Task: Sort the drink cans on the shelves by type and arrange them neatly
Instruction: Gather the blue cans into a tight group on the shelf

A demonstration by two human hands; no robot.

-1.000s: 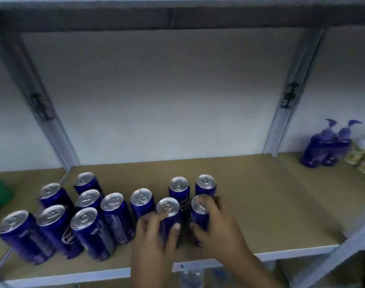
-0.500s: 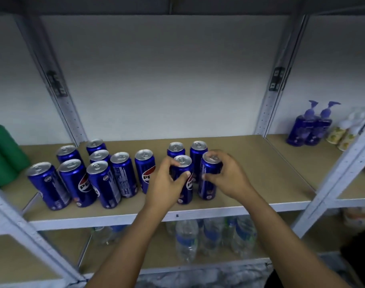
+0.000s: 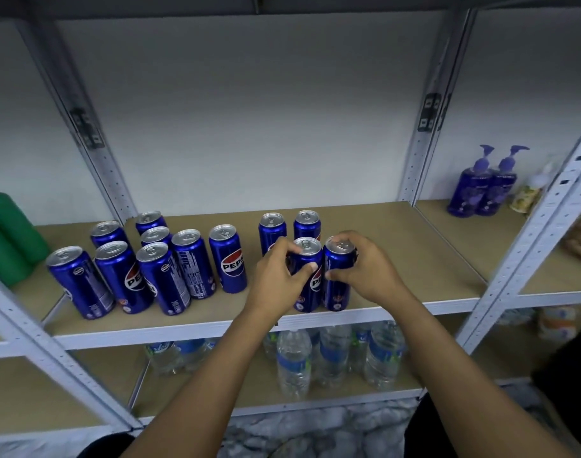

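On the lower shelf, nearest the viewer, clear water bottles [image 3: 294, 361] are stood in a cluster. Above them, at the front edge of the middle shelf [image 3: 398, 259], two blue cans are gripped upright and side by side. The left can [image 3: 307, 279] is held by the left hand [image 3: 276, 279], its fingers curled round the can's upper part with the thumb across the front. The right can [image 3: 337, 276] is held by the right hand [image 3: 365, 269], fingers wrapped over the rim and thumb pressed low on the front. Just behind, two more cans [image 3: 289, 228] are stood as a pair. To the left, a looser group of eight cans [image 3: 170, 262] is spread near to far. Far right, two purple pump bottles [image 3: 481, 190] are seen; far left, green containers [image 3: 8, 233].
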